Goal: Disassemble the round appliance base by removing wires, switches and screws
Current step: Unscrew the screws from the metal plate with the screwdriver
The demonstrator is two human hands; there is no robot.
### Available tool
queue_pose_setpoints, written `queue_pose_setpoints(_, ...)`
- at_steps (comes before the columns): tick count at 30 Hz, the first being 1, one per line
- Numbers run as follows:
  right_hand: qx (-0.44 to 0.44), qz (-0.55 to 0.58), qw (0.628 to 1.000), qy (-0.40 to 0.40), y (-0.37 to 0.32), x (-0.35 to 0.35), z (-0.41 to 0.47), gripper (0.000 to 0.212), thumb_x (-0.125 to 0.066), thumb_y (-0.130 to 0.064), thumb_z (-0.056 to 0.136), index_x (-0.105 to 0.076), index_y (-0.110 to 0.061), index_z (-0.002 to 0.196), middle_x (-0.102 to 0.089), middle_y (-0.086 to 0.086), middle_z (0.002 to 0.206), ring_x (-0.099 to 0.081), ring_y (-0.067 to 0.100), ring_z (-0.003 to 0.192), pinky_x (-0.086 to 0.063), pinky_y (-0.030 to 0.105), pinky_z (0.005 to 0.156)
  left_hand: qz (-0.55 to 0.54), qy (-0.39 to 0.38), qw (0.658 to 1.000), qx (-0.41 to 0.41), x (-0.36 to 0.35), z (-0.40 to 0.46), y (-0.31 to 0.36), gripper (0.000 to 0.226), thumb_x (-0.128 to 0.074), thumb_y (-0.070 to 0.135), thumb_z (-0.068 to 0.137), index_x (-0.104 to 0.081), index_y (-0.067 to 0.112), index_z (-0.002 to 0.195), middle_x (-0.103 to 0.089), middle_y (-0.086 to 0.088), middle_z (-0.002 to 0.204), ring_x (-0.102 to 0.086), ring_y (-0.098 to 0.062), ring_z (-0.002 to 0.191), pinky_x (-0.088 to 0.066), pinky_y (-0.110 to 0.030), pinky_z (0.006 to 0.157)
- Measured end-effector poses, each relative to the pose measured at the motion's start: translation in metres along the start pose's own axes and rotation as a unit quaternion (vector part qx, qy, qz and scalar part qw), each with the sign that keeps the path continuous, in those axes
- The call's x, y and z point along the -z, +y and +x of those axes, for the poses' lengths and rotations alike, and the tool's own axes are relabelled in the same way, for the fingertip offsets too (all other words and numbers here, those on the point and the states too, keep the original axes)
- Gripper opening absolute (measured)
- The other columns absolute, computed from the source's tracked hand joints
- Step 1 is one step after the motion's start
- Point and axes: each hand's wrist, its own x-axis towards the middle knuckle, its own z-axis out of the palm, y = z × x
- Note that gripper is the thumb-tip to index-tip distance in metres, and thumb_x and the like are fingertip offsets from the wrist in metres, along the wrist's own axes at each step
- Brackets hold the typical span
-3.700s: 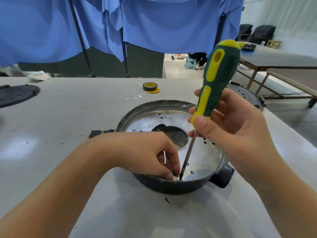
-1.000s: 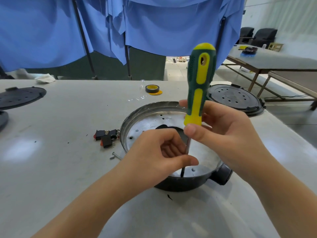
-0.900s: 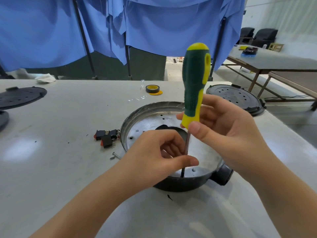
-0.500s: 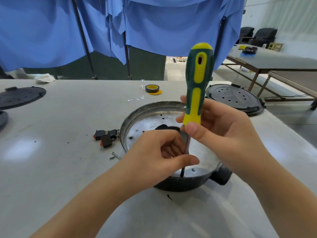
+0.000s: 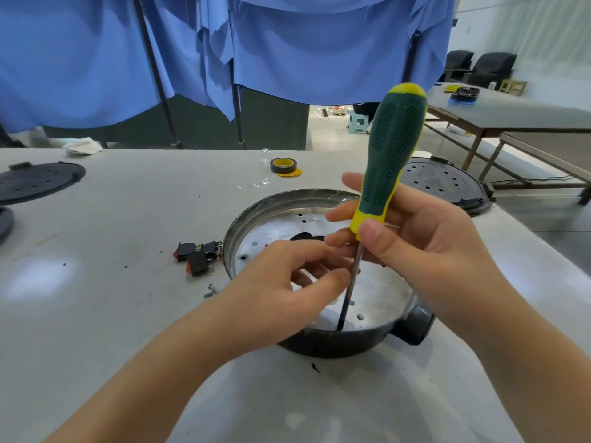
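Note:
The round appliance base (image 5: 271,206), a dark shell with a perforated silver plate inside, lies in front of me on the white table (image 5: 112,219). My right hand (image 5: 425,251) grips the lower handle of a green and yellow screwdriver (image 5: 390,155), held nearly upright with its tip down on the plate by the near rim. My left hand (image 5: 287,289) hovers over the near left of the base, fingers curled, thumb and fingertips against the metal shaft. Two black switches with red rockers (image 5: 198,255) and loose screws (image 5: 210,290) lie on the table left of the base.
A black perforated lid (image 5: 444,183) sits behind the base to the right; another black disc (image 5: 38,180) lies at far left. A roll of black and yellow tape (image 5: 283,165) is farther back. Blue cloth hangs behind the table. Another table stands at right.
The screwdriver handle has turned in my right hand, its green side now facing me, and leans slightly right. My left hand's fingers have loosened around the shaft. The base has not moved.

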Motion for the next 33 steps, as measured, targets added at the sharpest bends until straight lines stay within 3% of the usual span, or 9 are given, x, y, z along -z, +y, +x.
queue_pose_setpoints(5,0.011,0.035,0.999,-0.012,0.0,0.002,0.0,0.039,-0.052,-0.012,0.086,-0.051,-0.018,0.125,-0.07,0.002,0.113,-0.071,0.02,0.094,-0.055,0.022,0.078,-0.008,-0.026,0.997,0.066,0.006,0.007,-0.002,0.035,-0.042,0.012,0.077,-0.07,0.03,0.084,-0.071,0.009,0.081,-0.065,-0.005,0.075,-0.049,-0.022,0.068)
queue_pose_setpoints(9,0.017,0.038,0.998,0.056,-0.002,0.014,0.004,0.036,-0.054,-0.019,0.087,-0.055,-0.019,0.123,-0.072,0.001,0.109,-0.071,0.017,0.086,-0.055,0.023,0.075,0.097,-0.121,0.984,0.091,0.01,0.011,0.001,0.028,-0.054,0.012,0.087,-0.071,0.034,0.093,-0.068,0.022,0.082,-0.062,0.006,0.071,-0.046,-0.009,0.062)
queue_pose_setpoints(12,0.012,-0.03,0.993,0.111,0.002,0.021,0.006,0.029,-0.053,-0.013,0.09,-0.058,-0.024,0.116,-0.073,-0.003,0.101,-0.067,0.011,0.074,-0.056,0.023,0.068,0.18,-0.207,0.958,0.089,0.013,0.018,0.008,0.017,-0.067,0.025,0.084,-0.072,0.037,0.095,-0.069,0.016,0.084,-0.061,0.004,0.07,-0.05,-0.013,0.063)
queue_pose_setpoints(16,0.004,-0.051,0.992,0.114,0.007,0.021,0.008,0.029,-0.049,-0.004,0.094,-0.061,-0.027,0.106,-0.074,-0.003,0.098,-0.066,0.012,0.071,-0.055,0.022,0.064,0.274,-0.277,0.919,0.063,0.009,0.03,0.017,0.019,-0.065,0.025,0.084,-0.074,0.037,0.095,-0.071,0.01,0.091,-0.063,-0.005,0.082,-0.055,-0.028,0.077)
queue_pose_setpoints(19,0.001,-0.05,0.993,0.108,0.008,0.021,0.008,0.028,-0.05,-0.004,0.094,-0.062,-0.027,0.104,-0.074,-0.003,0.097,-0.067,0.013,0.071,-0.054,0.022,0.064,0.309,-0.285,0.907,0.033,0.007,0.034,0.019,0.016,-0.066,0.024,0.084,-0.076,0.031,0.095,-0.071,0.011,0.092,-0.061,-0.001,0.078,-0.051,-0.019,0.072)
queue_pose_setpoints(26,-0.008,-0.052,0.992,0.112,0.007,0.021,0.008,0.026,-0.051,-0.006,0.094,-0.061,-0.028,0.104,-0.074,-0.004,0.098,-0.069,0.013,0.073,-0.056,0.022,0.065,0.375,-0.309,0.872,-0.057,0.01,0.032,0.022,0.022,-0.058,0.017,0.089,-0.074,0.028,0.1,-0.063,0.013,0.096,-0.047,0.004,0.072,-0.041,-0.015,0.074)
queue_pose_setpoints(30,-0.017,-0.044,0.993,0.111,0.008,0.022,0.008,0.025,-0.051,-0.007,0.093,-0.061,-0.027,0.104,-0.074,-0.004,0.097,-0.069,0.013,0.073,-0.056,0.022,0.064,0.446,-0.341,0.819,-0.12,0.008,0.03,0.023,0.019,-0.049,0.019,0.095,-0.065,0.027,0.101,-0.045,0.012,0.086,-0.035,-0.008,0.069,-0.03,-0.019,0.06)
queue_pose_setpoints(33,-0.024,-0.04,0.993,0.109,0.009,0.021,0.008,0.025,-0.051,-0.008,0.092,-0.061,-0.027,0.106,-0.074,-0.005,0.097,-0.07,0.014,0.073,-0.056,0.022,0.063,0.484,-0.348,0.795,-0.11,0.01,0.029,0.016,0.017,-0.041,0.027,0.099,-0.057,0.029,0.106,-0.042,0.014,0.083,-0.041,-0.005,0.078,-0.033,-0.021,0.067)
